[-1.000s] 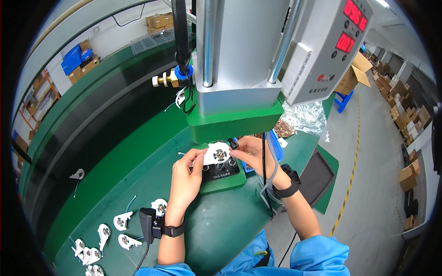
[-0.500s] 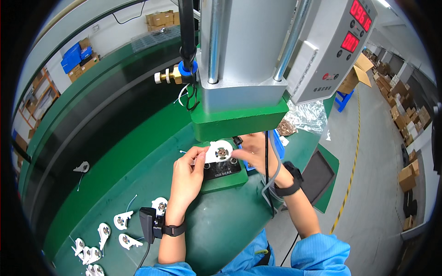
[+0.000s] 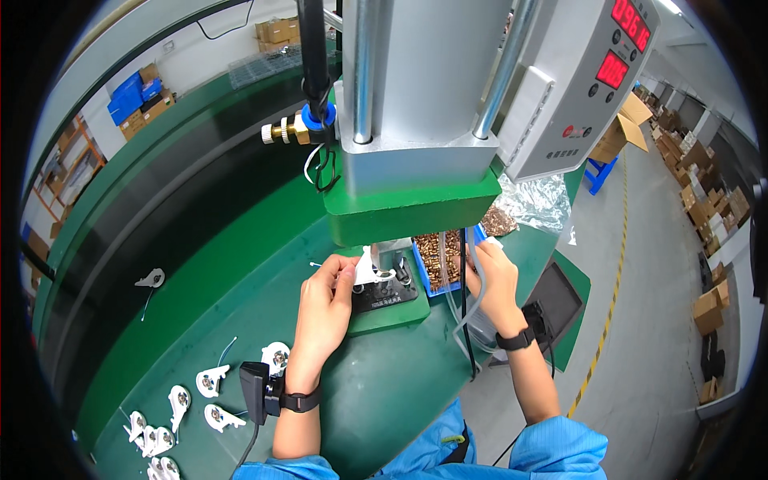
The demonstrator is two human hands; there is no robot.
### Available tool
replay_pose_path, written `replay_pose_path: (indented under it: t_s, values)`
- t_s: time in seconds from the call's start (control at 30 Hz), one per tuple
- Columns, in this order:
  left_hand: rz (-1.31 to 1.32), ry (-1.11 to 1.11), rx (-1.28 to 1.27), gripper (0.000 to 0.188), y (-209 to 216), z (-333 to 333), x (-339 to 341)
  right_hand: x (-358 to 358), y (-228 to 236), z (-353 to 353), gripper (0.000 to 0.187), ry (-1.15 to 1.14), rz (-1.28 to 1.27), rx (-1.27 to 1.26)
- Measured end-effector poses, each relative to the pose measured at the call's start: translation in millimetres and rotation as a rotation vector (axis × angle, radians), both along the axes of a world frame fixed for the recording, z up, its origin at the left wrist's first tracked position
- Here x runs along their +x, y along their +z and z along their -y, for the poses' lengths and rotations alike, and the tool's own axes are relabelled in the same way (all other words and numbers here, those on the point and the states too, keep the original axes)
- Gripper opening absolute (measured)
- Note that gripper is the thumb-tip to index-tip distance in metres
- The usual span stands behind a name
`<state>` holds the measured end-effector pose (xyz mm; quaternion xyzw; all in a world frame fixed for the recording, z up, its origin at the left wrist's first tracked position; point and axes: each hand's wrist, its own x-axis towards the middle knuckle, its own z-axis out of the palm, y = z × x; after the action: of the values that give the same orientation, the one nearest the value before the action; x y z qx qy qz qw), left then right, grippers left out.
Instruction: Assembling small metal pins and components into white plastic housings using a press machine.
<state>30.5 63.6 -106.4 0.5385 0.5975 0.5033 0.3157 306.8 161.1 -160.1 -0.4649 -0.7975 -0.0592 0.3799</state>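
My left hand (image 3: 326, 304) pinches a white plastic part (image 3: 368, 269) by its left side. That part is tilted over a black-topped fixture (image 3: 386, 298) on a green base, below the green head of the press (image 3: 412, 212). My right hand (image 3: 498, 288) is at the right side of a blue bin (image 3: 438, 291) full of small copper-coloured metal pieces (image 3: 438, 254). Its fingers are bent together; what they hold, if anything, is hidden behind the hand and a hanging tube.
Several white parts with blue wires (image 3: 212, 382) lie on the green table to the left; one more (image 3: 150, 278) lies farther off. A control box with red digits (image 3: 592, 88) stands at upper right. Grey tubes (image 3: 472, 308) hang beside my right hand. A clear plastic bag (image 3: 536, 200) lies behind.
My right hand has moved right, away from the white part to the bin's right side. The white part, flat before with its round centre showing, is now tilted in my left hand.
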Motion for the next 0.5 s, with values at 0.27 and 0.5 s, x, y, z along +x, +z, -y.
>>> replay_pose_path:
  t_s: [0.27, 0.5]
  values:
    - [-0.035, -0.008, 0.022, 0.026, 4.6, -0.7, 4.5, -15.8, -40.3, -75.3, 0.019, 0.146, 0.310, -0.274]
    - [0.171, -0.004, -0.001, 0.025, -4.7, -4.4, 6.1, -22.7, -8.9, -50.9, 0.020, 0.090, 0.090, -0.230]
